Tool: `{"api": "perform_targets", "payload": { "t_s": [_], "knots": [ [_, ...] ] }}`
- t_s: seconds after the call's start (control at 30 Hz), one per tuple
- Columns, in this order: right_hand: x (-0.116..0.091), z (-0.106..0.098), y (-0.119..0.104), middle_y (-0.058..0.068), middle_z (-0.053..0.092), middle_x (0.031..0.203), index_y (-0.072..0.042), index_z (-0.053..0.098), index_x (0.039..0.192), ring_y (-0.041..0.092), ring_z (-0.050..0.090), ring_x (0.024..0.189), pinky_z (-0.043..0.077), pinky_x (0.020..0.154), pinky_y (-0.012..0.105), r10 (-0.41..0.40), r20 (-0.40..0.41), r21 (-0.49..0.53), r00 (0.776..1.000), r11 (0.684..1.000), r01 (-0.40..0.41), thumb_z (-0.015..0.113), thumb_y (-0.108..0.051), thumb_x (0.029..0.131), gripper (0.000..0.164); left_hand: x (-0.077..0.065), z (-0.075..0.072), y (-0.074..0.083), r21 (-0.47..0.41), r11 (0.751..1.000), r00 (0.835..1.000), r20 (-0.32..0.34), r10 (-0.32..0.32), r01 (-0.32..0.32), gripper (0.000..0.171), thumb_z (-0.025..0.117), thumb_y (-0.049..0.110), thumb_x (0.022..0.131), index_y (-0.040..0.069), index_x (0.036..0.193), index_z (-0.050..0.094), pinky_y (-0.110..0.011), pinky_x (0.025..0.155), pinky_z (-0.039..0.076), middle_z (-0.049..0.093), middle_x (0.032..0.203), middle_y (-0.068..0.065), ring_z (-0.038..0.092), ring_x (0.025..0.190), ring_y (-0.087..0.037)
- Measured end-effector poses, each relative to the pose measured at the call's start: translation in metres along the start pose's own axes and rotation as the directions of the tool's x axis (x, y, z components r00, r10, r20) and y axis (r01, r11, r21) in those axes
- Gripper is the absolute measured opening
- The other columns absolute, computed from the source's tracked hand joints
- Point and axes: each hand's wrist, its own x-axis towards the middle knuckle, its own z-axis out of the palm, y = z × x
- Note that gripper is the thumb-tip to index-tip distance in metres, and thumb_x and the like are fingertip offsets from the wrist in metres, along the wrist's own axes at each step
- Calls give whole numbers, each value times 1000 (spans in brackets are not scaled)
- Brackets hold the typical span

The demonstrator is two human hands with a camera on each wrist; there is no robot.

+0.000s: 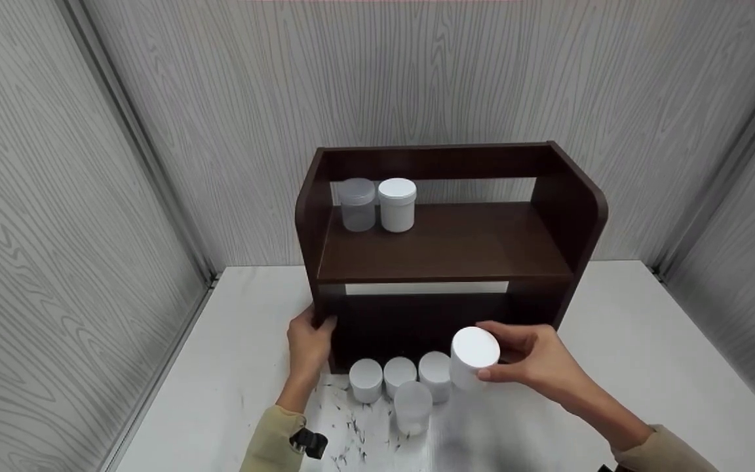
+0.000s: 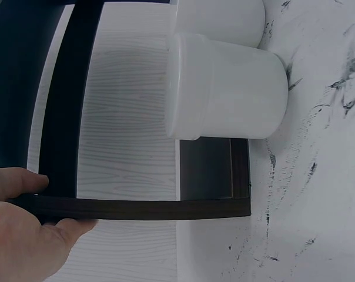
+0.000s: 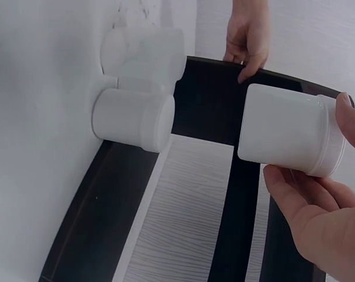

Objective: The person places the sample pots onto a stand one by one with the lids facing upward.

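- Jar [image 1: 472,359], white, lower right of centre, pinched in the right hand [image 1: 538,360].
- Three white jars [image 1: 400,375] and a translucent one [image 1: 413,410], bottom centre.
- Dark shelf [image 1: 430,318], mid-frame, left side gripped by the left hand [image 1: 310,341].
- Two jars [image 1: 397,208] on its upper board [image 1: 482,242].

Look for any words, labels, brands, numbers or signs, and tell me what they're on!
There are none to read.
White jar in the right hand: no lettering shows.
Other jars and brown shelf: none shows either.
Dark marks on the table: no letters or numbers I can make out.
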Motion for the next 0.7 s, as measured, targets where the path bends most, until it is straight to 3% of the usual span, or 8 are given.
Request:
{"api": "perform_targets", "payload": {
  "t_s": [0.4, 0.7],
  "knots": [
    [11, -3, -25, 21, 69, 132, 8, 61, 142, 27, 72, 113, 59, 91, 32, -6, -14, -46, 1000, 999, 6, 93, -6, 78, 73, -2, 0, -2, -14, 1000, 999, 31, -18, 18, 44, 61, 3, 102, -13, 143, 56, -52, 109, 46, 64, 135, -28, 60, 129, -40],
    [22, -8, -44, 16, 71, 131, 3, 63, 142, 26, 71, 116, 58, 93, 33, -1, -10, -76, 1000, 997, 0, 94, -9, 78, 72, 0, -1, -1, -16, 1000, 1000, 18, -19, 19, 42, 62, 3, 102, -12, 140, 59, -51, 108, 47, 65, 133, -28, 61, 128, -39]
  ]
}}
